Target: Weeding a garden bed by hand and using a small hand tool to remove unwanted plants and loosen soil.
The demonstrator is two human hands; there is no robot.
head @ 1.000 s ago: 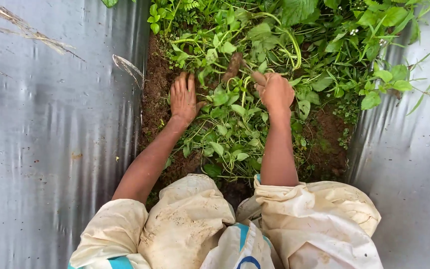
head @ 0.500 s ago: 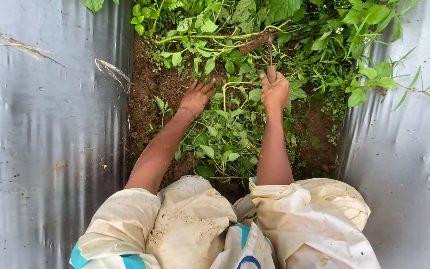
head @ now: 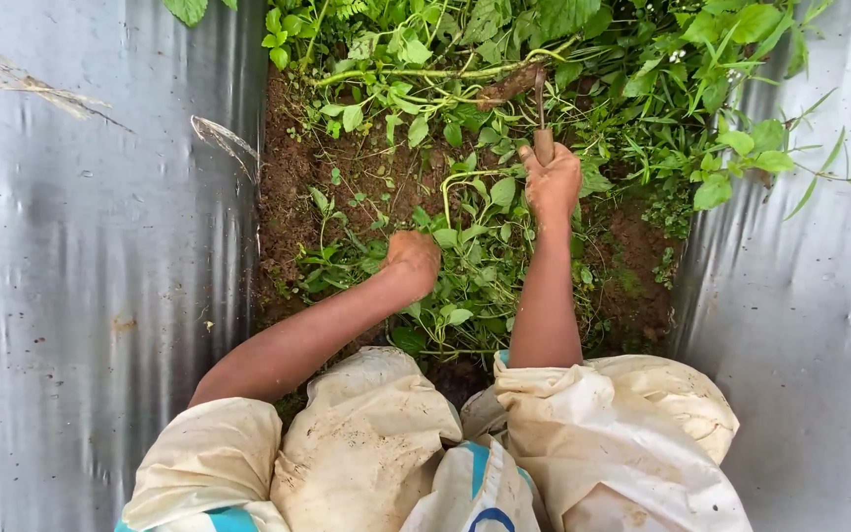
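Clothing: cream, soil-stained sleeves (head: 603, 414) and a smock with a blue patch fill the near edge of the view; both forearms reach out from them, bare.
Left hand (head: 412, 260): curled into a fist, knuckles up, closed on a bunch of low weeds (head: 465, 246) at the near part of the bed. Half a second ago its fingers lay half open on the soil farther out; it has since drawn back toward the body and closed.
Right hand (head: 552, 182): wrapped tight round the wooden handle of a small hand tool (head: 542, 123), thumb across the top. The grip matches the earlier frame; the hand sits at about the same spot among the leaves.
Hand tool: handle upright in the fist, thin metal shank running away from the person into the greenery. The working end is hidden under stems; its shape cannot be told.
Bed: a strip of brown soil (head: 297, 187) between the sheets, bare on the left side, covered with weeds at centre and right.
Sheeting: silvery plastic sheet (head: 100, 296) lies on both sides of the strip, wrinkled and speckled with dirt.
Far end: dense green plants (head: 721, 59) with broad leaves and a pale vine stem crossing above the tool.
Upper left: a dry grass stalk (head: 22, 89) lies on the sheet.
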